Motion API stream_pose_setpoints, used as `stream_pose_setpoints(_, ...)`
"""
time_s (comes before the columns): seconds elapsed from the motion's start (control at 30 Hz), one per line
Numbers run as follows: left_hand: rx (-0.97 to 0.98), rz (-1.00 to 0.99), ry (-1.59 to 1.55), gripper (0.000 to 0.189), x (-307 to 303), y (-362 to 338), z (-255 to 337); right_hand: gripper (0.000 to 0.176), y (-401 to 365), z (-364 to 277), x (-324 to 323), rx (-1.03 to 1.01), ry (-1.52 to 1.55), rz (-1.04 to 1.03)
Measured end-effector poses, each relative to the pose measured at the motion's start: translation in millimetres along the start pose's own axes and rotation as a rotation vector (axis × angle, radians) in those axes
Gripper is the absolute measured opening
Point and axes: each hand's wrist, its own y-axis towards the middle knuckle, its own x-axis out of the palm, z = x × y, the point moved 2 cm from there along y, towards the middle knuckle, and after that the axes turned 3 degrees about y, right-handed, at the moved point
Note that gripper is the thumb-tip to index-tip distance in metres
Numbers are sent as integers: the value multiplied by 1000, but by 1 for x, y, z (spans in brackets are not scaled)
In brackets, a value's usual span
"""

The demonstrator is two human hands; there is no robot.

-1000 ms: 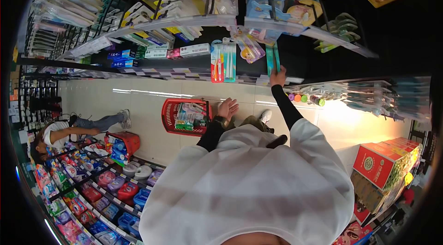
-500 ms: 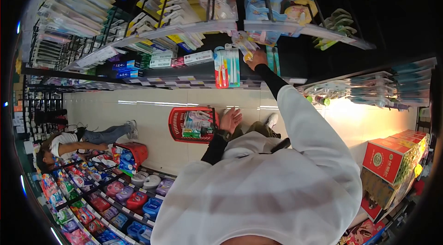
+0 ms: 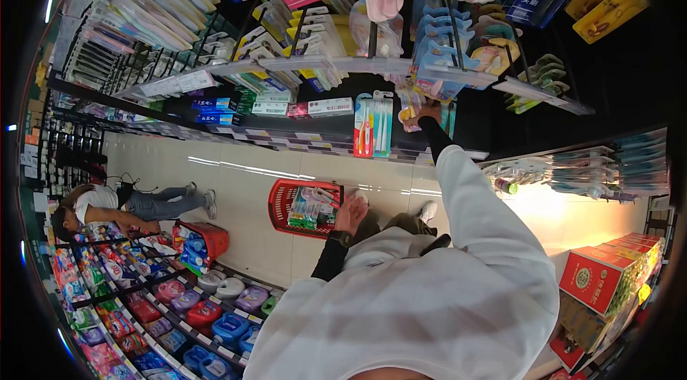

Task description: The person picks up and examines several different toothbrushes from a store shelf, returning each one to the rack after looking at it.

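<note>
My right hand [image 3: 424, 118] reaches to the lower shelf and has its fingers closed on a clear blister pack [image 3: 411, 102] with yellow in it. What the pack holds is too small to make out. Just left of it, carded toothbrushes [image 3: 373, 124] lie on the shelf's front part. Blue carded packs [image 3: 442, 58] hang from hooks above that hand. My left hand [image 3: 351, 215] is open, palm up, with its fingers spread beside a red shopping basket [image 3: 275, 210]. Several packaged goods [image 3: 309, 207] lie inside the basket, which is on the floor.
Toothpaste boxes [image 3: 328, 107] lie along the dark shelf [image 3: 469, 119]. At left, another person [image 3: 118, 210] bends near a filled red basket [image 3: 212, 240]. Detergent bottles [image 3: 230, 326] line the shelves behind me. Red cartons [image 3: 594, 278] are stacked at right.
The view has shifted, so the shelf sits lower and further right. My right hand stays closed on the blister pack, now under the blue packs. My left hand remains open by the basket.
</note>
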Motion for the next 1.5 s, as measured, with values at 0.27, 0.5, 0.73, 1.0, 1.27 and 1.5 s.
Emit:
stream_pose_setpoints(0.27, -33, -3, 65, 41, -14, 3, 0, 82, -17, 1, -15, -57, 135, -5)
stream_pose_setpoints(0.5, -48, -159, 154, 44, 23, 14, -10, 47, -50, 71, 34, -188, 931, -212)
stream_pose_setpoints(0.73, -22, -510, 240, 37, 169, 22, 12, 41, -192, 108, -27, -235, 1472, -549)
stream_pose_setpoints(1.0, 307, -681, 621, 33, 241, -25, 51, 29, -206, 113, -72, -294, 1540, -496)
stream_pose_setpoints(1.27, 380, -606, 609, 27, 239, -50, 79, 25, -217, 82, -122, -358, 1521, -316)
stream_pose_setpoints(1.5, 664, -483, 597, 24, 254, -59, 142, 17, -212, 12, -163, -684, 1431, -137)
